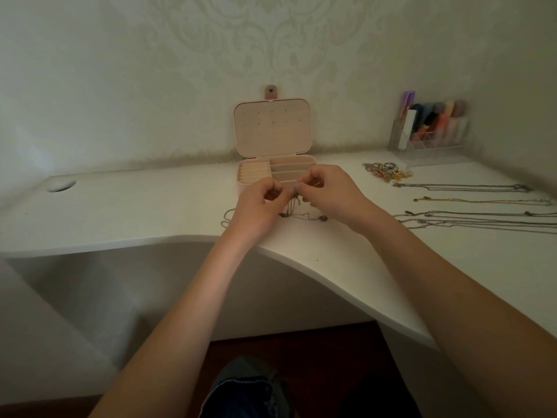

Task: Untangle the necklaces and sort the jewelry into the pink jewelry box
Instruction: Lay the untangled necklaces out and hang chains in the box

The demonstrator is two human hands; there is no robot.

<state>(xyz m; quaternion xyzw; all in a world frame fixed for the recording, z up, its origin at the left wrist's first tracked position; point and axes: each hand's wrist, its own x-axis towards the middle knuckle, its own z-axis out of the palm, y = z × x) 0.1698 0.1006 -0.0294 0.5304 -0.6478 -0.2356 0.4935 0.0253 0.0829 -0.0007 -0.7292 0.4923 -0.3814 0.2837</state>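
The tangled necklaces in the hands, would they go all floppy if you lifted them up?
Probably very floppy: the tangled necklaces hang in limp loops below the left hand and right hand, which pinch them. They look thin, so likely light. Pulling one strand would probably drag the others, since they are knotted together.

Desk (pixel 126 206) left of pink jewelry box (pixel 272 146): open passage for you. Right side: laid-out necklaces (pixel 470 203), trinket pile (pixel 387 171), clear organizer (pixel 431 137) block your sweep.
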